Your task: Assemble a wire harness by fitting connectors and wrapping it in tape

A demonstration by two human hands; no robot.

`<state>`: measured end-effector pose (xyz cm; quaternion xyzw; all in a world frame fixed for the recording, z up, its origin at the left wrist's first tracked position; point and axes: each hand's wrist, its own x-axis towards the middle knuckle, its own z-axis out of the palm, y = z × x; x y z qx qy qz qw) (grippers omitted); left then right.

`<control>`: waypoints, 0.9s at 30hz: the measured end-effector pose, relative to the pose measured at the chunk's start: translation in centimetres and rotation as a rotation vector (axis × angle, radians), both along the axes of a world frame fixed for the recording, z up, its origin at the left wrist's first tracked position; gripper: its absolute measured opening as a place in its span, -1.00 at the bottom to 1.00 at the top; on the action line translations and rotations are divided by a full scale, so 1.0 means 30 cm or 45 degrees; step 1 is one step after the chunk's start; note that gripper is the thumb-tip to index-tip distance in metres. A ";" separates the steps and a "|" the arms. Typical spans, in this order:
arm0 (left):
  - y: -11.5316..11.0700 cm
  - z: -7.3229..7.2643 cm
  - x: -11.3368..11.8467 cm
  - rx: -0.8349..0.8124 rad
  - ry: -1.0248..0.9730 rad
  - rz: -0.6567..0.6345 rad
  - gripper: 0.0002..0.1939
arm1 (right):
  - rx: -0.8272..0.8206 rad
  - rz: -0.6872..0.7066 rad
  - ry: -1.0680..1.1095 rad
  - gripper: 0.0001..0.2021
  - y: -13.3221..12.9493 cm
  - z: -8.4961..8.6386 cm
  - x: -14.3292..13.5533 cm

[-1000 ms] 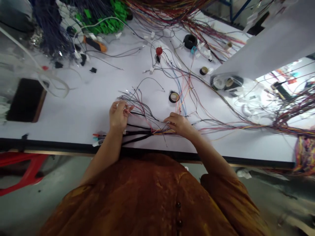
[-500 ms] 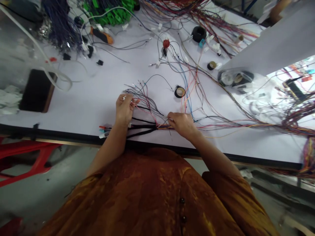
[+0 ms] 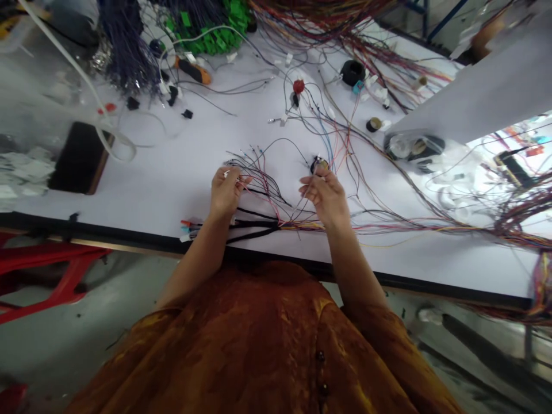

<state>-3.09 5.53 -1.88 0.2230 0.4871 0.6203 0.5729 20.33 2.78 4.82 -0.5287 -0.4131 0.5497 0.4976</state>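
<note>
My left hand [image 3: 225, 194] is closed in a pinch around a small white connector [image 3: 226, 173], from which a pink wire [image 3: 269, 202] runs down to the harness. My right hand [image 3: 329, 200] pinches a thin wire [image 3: 305, 194], its end raised in front of a black tape roll [image 3: 314, 165]. Between both hands a fan of loose dark and red wires [image 3: 263, 171] lies with metal terminals at their tips. Below them the wire bundle [image 3: 302, 226] runs along the table's front edge, with black-sleeved branches [image 3: 254, 222] leading left to several connectors [image 3: 185, 230].
A dark phone-like slab [image 3: 77, 158] and white connectors [image 3: 21, 172] lie at the left. An orange-black tool [image 3: 194, 70], green connectors [image 3: 207, 34] and tape rolls [image 3: 352, 72] sit farther back. A white post [image 3: 470, 80] rises at the right.
My right hand has moved up and away from the bundle to the tape roll, lifting a thin wire. My left hand keeps its hold on the connector. The view has shifted slightly.
</note>
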 end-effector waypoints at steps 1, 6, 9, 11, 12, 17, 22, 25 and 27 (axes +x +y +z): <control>-0.001 0.004 0.001 -0.010 -0.007 0.002 -0.58 | 0.004 -0.069 0.030 -0.73 0.011 0.000 0.029; -0.004 0.023 0.009 -0.031 -0.030 0.014 -0.59 | -0.003 -0.030 -0.078 -0.67 -0.004 -0.015 0.089; -0.006 0.030 0.010 -0.051 -0.062 0.027 -0.65 | 0.027 0.208 -0.543 -0.54 -0.051 -0.032 0.066; -0.007 0.032 0.010 -0.058 -0.075 0.022 -0.66 | 0.067 0.367 -0.835 -0.45 -0.082 -0.027 0.054; -0.007 0.032 0.009 -0.054 -0.076 0.010 -0.66 | 0.083 0.383 -0.908 -0.41 -0.096 -0.018 0.051; -0.009 0.037 0.013 -0.037 -0.081 0.034 -0.67 | 0.172 0.045 -0.515 -0.29 -0.125 0.023 0.038; -0.006 0.050 0.023 -0.069 -0.139 0.063 -0.66 | 0.114 0.179 0.002 -0.40 -0.084 -0.002 -0.020; -0.007 0.058 0.024 -0.082 -0.136 0.061 -0.71 | 0.121 0.261 0.056 -0.50 -0.046 0.000 -0.071; -0.009 0.062 0.022 -0.080 -0.138 0.058 -0.74 | 0.155 0.191 0.011 -0.60 -0.035 0.012 -0.089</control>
